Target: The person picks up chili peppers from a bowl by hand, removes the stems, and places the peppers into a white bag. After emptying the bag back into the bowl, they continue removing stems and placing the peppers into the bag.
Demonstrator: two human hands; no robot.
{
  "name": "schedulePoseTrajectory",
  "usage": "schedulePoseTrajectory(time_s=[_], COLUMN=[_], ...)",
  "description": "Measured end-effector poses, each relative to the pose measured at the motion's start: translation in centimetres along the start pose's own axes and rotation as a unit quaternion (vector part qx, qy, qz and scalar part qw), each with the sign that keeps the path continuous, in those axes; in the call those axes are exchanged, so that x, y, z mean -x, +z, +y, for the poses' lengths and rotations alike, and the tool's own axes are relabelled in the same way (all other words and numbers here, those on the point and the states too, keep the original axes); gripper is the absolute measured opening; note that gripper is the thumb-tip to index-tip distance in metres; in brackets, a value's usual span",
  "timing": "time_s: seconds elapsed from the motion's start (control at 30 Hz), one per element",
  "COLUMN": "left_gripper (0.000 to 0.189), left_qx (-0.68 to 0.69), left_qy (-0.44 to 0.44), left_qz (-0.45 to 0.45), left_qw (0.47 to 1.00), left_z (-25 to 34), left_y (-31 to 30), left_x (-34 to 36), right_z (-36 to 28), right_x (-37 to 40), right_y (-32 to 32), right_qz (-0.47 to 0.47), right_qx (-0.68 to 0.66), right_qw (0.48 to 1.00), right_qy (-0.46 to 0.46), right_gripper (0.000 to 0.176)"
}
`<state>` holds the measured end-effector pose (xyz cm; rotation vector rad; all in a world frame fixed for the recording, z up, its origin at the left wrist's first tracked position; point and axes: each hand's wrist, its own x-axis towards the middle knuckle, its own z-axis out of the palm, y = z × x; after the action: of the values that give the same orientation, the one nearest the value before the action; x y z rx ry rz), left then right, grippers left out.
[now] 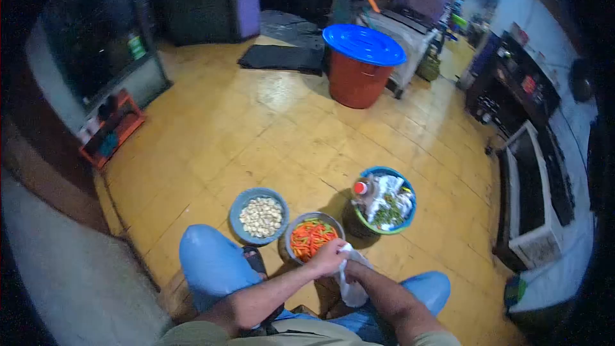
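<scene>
Pinched in my left hand [328, 257] is the upper edge of a white plastic bag [353, 293], which hangs between my knees. My right hand [353, 271] is at the mouth of the bag, its fingers hidden by the plastic. Just beyond my left hand stands a round bowl [287, 236] holding red and green chillies [312, 239]. To its left, a blue-grey bowl [235, 207] contains many small whitish pieces that look like garlic cloves [261, 217].
A bin [360, 225] full of plastic, green scraps and a red-capped bottle [360, 189] stands ahead to the right. Farther off are a red-brown tub [359, 83] with a blue lid [365, 43], a dark mat [282, 57] and an orange rack [122, 129].
</scene>
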<state>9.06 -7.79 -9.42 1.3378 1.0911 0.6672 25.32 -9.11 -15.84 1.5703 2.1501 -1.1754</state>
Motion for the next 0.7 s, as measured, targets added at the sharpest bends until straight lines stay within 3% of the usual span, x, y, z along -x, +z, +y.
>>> schedulePoseTrajectory(time_s=[0.1,0.2,0.23,0.3,0.33,0.37,0.43,0.47,0.5,0.53,0.57,0.6,0.63,0.7], left_gripper=[0.032,0.034,0.034,0.034,0.032,0.029,0.027,0.031,0.031,0.033,0.035,0.040,0.040,0.045], left_qx=[0.024,0.039,0.030,0.027,0.014,-0.015,-0.036,-0.021,-0.022,0.168,0.351,0.463,0.461,0.596], left_qy=[-0.021,-0.058,-0.064,-0.069,-0.027,-0.009,-0.017,0.048,0.044,-0.001,-0.042,-0.016,-0.012,-0.084], left_qz=[-0.003,0.002,0.002,0.000,0.016,0.039,0.090,0.130,0.131,0.102,0.071,-0.014,-0.009,-0.145], left_qw=[0.999,0.998,0.997,0.997,0.999,0.999,0.995,0.990,0.990,0.981,0.933,0.886,0.887,0.785], left_z=[-0.6,0.3,0.6,0.5,-1.5,-0.8,2.2,2.0,2.4,3.4,4.0,3.0,4.8,7.9], left_y=[-0.3,-1.1,-1.3,-1.6,-1.4,-1.7,-2.4,-2.4,-2.3,-2.2,-2.3,-2.3,-2.7,-3.2], left_x=[-0.3,-0.3,-0.2,-0.3,-1.0,-0.8,-0.3,-0.4,-0.3,-0.2,-0.1,-0.5,0.1,1.5], right_z=[-2.4,-2.6,0.3,-2.0,-4.7,-3.0,-2.6,-4.7,-5.6,-6.2,-7.1,-8.5,-9.2,-10.4], right_x=[1.5,3.9,3.4,6.4,9.2,9.3,10.5,11.7,12.3,12.5,12.7,13.1,12.7,11.7], right_y=[-3.5,-6.5,-6.2,-9.8,-12.6,-12.0,-13.5,-15.1,-15.7,-16.2,-16.9,-17.6,-17.7,-17.7], right_qz=[-0.081,-0.070,-0.065,-0.065,-0.046,-0.010,-0.016,-0.012,-0.015,0.006,0.027,0.024,0.021,0.059], right_qx=[0.155,0.048,0.083,0.111,-0.008,-0.163,-0.292,-0.366,-0.368,-0.422,-0.473,-0.507,-0.504,-0.487], right_qw=[0.984,0.996,0.994,0.991,0.999,0.987,0.954,0.930,0.929,0.904,0.875,0.855,0.856,0.859], right_qy=[0.026,-0.008,-0.030,-0.023,0.004,-0.007,-0.066,-0.039,-0.039,-0.070,-0.101,-0.110,-0.115,-0.147], right_gripper=[0.022,0.028,0.024,0.018,0.017,0.021,0.014,0.012,0.012,0.012,0.012,0.014,0.014,0.011])
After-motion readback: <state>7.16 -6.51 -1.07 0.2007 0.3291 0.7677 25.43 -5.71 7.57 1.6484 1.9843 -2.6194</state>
